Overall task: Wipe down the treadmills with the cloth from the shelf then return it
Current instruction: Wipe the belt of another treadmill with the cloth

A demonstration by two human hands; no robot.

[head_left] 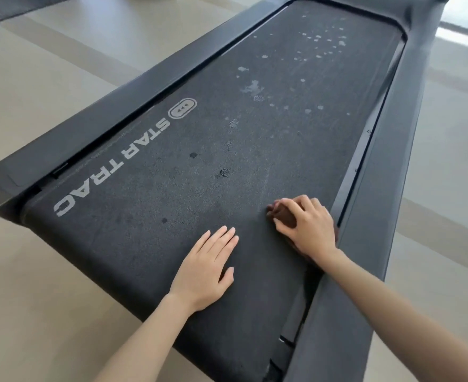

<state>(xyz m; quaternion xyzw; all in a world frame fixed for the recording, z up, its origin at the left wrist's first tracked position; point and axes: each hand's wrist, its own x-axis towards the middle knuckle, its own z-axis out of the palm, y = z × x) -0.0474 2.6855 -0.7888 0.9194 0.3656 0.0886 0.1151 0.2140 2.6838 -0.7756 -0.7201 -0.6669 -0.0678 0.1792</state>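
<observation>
The belt runs lengthwise away from the person, with pale spots well ahead of the 2 hands. The left hand lies flat and open on it. The right hand, nearer the spots, grips the bunched dark cloth beside the right rail.

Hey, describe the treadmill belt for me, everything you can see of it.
The treadmill belt is black, finely textured and rubbery-looking, lying flat between dark grey side rails. White STAR TRAC lettering with an oval logo runs along its left edge. Over the far half lie pale spots, with a few dark spots nearer. The left hand rests flat on it; the right hand presses a dark brown cloth against it near the right rail.
</observation>
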